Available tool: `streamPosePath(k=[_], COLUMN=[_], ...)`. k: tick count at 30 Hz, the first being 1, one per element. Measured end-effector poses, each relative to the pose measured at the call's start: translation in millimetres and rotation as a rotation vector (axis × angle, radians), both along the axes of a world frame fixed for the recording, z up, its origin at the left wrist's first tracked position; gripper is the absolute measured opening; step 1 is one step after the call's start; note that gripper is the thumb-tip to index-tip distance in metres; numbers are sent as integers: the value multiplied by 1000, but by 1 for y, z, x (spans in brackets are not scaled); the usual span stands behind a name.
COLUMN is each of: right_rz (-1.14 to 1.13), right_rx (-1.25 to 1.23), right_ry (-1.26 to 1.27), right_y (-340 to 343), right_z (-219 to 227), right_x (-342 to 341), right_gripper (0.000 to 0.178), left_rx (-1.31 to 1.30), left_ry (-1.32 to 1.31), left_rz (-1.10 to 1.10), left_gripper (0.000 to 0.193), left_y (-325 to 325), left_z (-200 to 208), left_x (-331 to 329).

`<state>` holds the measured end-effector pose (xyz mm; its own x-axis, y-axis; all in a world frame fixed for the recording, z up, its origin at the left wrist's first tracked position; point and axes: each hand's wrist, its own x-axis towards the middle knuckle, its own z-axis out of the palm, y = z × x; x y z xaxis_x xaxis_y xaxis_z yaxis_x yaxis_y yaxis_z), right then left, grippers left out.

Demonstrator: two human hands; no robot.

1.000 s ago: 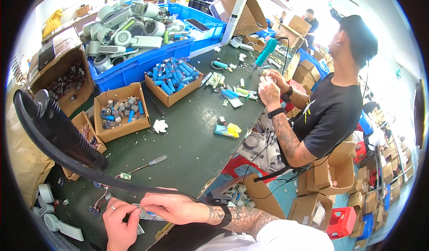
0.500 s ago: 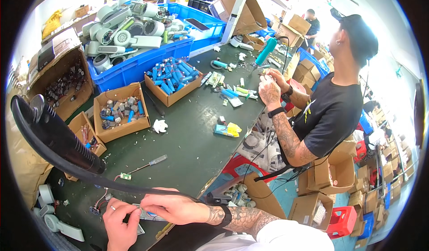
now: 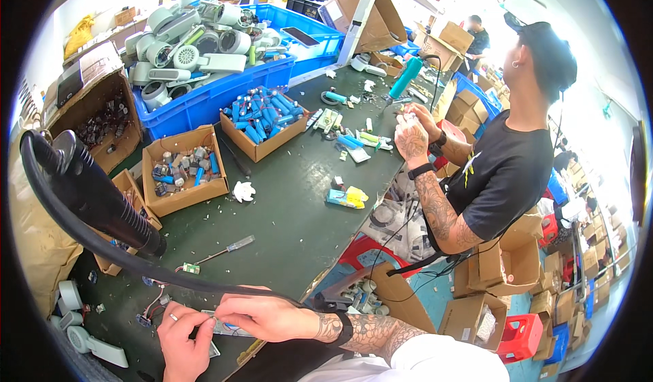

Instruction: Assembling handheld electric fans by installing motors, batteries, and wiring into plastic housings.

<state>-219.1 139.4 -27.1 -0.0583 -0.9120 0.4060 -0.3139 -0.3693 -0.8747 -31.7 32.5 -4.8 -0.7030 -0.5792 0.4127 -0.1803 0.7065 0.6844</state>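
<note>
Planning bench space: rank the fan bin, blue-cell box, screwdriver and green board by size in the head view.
Largest to smallest:
1. Fan bin
2. Blue-cell box
3. Screwdriver
4. Green board

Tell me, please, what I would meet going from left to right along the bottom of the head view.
Pale device with a round grille, left hand, right hand, black wristband, white sleeve, red stool.

A pale, narrow piece [image 3: 222, 329], blue showing on it (much is hidden), lies between the left hand [image 3: 182, 341] and right hand [image 3: 269, 315].
</note>
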Motion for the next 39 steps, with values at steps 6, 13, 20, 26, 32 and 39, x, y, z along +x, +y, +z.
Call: streamPosePath(k=[6, 13, 20, 26, 32, 39], right_rz=[11, 7, 6, -41, -41, -38], right_rx=[50, 43, 49, 2, 6, 43], right_ry=[-45, -39, -4, -5, 10, 51], right_y=[1, 1, -2, -1, -1, -1], right_z=[9, 4, 5, 3, 1, 1], right_x=[0, 0, -2, -1, 1, -1], right_gripper=[9, 9, 10, 8, 7, 11], left_rx=[13, 42, 48, 26, -3, 32], left_ry=[9, 3, 11, 7, -5, 4], left_rz=[3, 10, 19, 15, 8, 22], left_gripper=[11, 10, 10, 11, 12, 12], left_y=[-1, 0, 0, 0, 1, 1], left_z=[1, 0, 0, 2, -1, 1], left_x=[0, 0, -1, -1, 1, 1])
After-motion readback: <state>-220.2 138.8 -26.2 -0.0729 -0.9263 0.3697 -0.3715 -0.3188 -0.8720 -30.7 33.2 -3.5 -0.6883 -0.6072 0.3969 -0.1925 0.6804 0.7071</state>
